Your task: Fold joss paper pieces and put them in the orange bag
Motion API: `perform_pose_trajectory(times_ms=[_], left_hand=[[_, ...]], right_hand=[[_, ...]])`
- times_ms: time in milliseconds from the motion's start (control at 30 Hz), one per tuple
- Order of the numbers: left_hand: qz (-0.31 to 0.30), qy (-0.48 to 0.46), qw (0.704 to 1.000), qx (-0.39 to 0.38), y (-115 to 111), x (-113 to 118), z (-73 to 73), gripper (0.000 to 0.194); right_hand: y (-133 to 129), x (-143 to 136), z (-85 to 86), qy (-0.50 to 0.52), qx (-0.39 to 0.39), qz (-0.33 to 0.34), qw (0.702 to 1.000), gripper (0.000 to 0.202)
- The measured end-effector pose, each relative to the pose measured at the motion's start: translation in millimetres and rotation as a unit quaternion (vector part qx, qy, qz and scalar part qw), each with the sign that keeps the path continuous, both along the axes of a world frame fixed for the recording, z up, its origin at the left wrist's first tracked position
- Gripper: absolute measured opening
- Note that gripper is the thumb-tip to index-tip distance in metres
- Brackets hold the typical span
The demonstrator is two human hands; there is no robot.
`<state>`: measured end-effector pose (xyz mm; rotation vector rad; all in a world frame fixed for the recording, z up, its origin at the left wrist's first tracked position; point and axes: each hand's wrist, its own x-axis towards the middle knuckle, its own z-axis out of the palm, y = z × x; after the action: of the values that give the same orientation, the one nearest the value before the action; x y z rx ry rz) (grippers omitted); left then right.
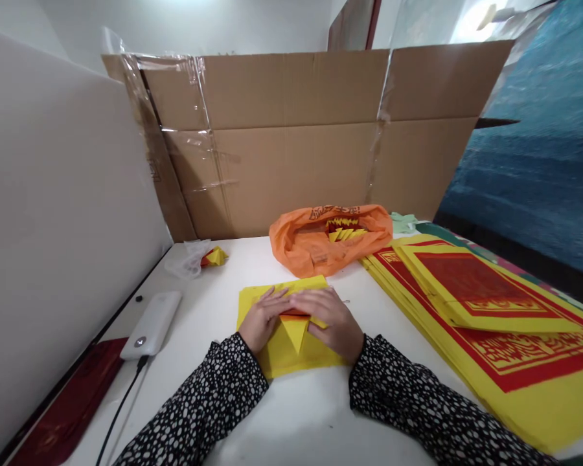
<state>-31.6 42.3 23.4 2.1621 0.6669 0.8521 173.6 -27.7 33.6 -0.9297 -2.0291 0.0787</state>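
Note:
A piece of yellow and red paper (296,331), folded so that a yellow triangle points toward me, is between my hands. Under it lie flat yellow sheets (282,366) on the white table. My left hand (261,318) holds the left side of the fold, its fingers laid over the top edge. From the right, my right hand (339,322) curves over the same edge, with the thumb beside the triangle. The fingers of both hands meet over the fold and hide part of it.
Behind the hands lies an orange plastic bag (315,249) with folded yellow-red pieces (346,234). Large printed sheets (529,388) are stacked at right. A white power bank (156,320) with a cable, a dark red pouch (72,401) and a clear bag (187,259) lie left. Cardboard (291,155) stands behind.

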Motion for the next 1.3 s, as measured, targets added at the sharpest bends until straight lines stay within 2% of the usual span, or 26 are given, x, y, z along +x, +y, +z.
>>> perform_pose_trajectory(times_ms=[67,133,200,300,400,500,600,667,733,800,833,900,967,1067,1200,1300], left_hand=[[-0.032,0.030,0.999,0.006,5,-4,-4.9,0.043],[-0.070,0.066,0.995,-0.013,7,-7,-8.5,0.047],[-0.097,0.091,0.991,-0.035,6,-9,-9.2,0.053],[-0.100,0.080,0.990,-0.057,3,-11,-6.5,0.056],[-0.113,0.086,0.988,-0.068,2,-11,-3.7,0.060],[-0.127,0.111,0.982,-0.081,4,-13,-2.6,0.067],[-0.134,0.094,0.980,-0.116,8,-16,0.0,0.075],[-0.140,0.056,0.973,-0.174,10,-18,2.9,0.067],[-0.133,0.008,0.961,-0.244,11,-18,5.1,0.044],[-0.099,-0.031,0.951,-0.291,11,-16,4.7,0.022],[-0.073,-0.043,0.950,-0.301,10,-14,3.4,0.018],[-0.027,-0.055,0.950,-0.305,10,-11,-0.7,0.020],[0.005,-0.059,0.952,-0.300,10,-7,-4.8,0.021],[0.044,-0.052,0.963,-0.259,10,-4,-7.5,0.020],[0.067,-0.040,0.975,-0.210,11,-2,-6.1,0.022],[0.080,-0.030,0.975,-0.205,12,0,-4.7,0.025]], right_hand=[[-3,4,-7.0,-0.092,0.035,0.067,0.993,0.031],[-6,7,-17.9,-0.151,0.046,0.113,0.981,0.027],[-10,9,-27.8,-0.180,0.031,0.131,0.974,0.028],[-15,10,-34.4,-0.177,-0.030,0.136,0.974,0.030],[-15,9,-32.7,-0.106,-0.109,0.135,0.979,0.028],[-11,4,-28.9,0.007,-0.208,0.083,0.975,0.016],[-4,-5,-27.3,0.129,-0.317,0.034,0.939,0.010],[0,-10,-27.9,0.182,-0.353,0.025,0.917,0.006],[3,-14,-28.8,0.190,-0.353,0.012,0.916,0.006],[4,-15,-28.7,0.168,-0.333,-0.007,0.928,0.010],[3,-16,-28.2,0.152,-0.314,-0.016,0.937,0.012],[-2,-17,-26.7,0.093,-0.251,-0.042,0.963,0.015],[-12,-21,-26.4,-0.008,-0.167,-0.066,0.984,0.016],[-33,-30,-32.6,-0.153,-0.085,-0.073,0.982,0.026],[-56,-41,-47.8,-0.208,-0.096,-0.089,0.969,0.069],[-61,-43,-52.7,-0.219,-0.123,-0.093,0.964,0.082]])
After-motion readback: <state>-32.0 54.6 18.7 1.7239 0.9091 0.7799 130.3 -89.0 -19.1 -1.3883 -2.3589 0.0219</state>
